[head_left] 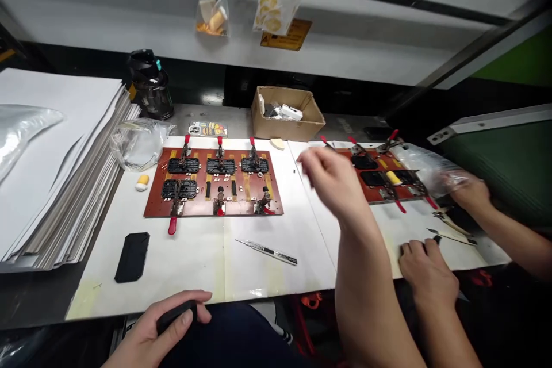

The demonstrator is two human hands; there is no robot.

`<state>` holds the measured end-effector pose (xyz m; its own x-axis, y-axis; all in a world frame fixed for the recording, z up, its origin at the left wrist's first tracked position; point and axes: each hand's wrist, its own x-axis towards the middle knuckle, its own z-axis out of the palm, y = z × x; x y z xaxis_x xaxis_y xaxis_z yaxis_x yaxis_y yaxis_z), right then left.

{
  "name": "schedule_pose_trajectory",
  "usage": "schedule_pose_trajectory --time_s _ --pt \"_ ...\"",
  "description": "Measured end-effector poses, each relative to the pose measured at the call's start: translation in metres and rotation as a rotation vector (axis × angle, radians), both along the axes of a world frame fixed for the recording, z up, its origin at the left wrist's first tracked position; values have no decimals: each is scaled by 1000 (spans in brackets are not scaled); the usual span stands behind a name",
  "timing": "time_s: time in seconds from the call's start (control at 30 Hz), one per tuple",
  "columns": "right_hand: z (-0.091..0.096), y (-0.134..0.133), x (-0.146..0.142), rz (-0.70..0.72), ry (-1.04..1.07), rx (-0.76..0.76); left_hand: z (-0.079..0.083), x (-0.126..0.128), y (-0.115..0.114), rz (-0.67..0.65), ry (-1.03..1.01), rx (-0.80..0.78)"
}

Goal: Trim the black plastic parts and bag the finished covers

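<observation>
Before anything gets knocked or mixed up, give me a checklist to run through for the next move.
1. Left hand has hold of the black part: ok.
2. Right hand is free: cannot tell, too blurred.
3. Black plates at all six clamps of the left red board: not ok, the front middle and front right have none.
4. Slim metal tool lies apart from both hands: ok.
5. Co-worker's hands are away from that board: ok, both are off to its right.

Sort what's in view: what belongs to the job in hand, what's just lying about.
Likely the job:
black piece in the left hand
red-brown board with its clamps
loose black plate
slim metal tool

Probably just lying about:
patterned phone
dark bottle
clear plastic bag
</observation>
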<state>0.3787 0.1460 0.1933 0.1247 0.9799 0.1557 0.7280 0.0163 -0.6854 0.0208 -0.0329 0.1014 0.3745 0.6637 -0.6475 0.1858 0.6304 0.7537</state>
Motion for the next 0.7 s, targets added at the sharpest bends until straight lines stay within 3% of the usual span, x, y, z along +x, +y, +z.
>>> schedule_pose_trajectory --time_s 0.07,0.1,0.13,0.27,0.37,0.43,0.5,0.6,0.7 --pt "-24 -50 -17 369 126 -316 -2 -2 0 4 42 36" --pt "-37 -72 -26 492 129 -437 -2 -1 1 18 52 33" --pt "-52 -90 -34 525 92 -490 -2 2 4 38 58 21" --pt "-114 -120 -55 262 -335 -401 2 20 18 94 43 10" --pt "-143 -120 -54 266 -486 -363 4 34 29 51 39 156" --pt "-144 -123 -50 298 -476 -342 3 39 34 23 87 297" --pt "-131 -131 -50 284 -318 -372 0 41 36 12 158 418" --pt "-99 -147 -67 293 226 -543 -6 41 36 21 220 499" --pt "-74 -159 -101 453 592 -671 -9 44 36 41 221 553"
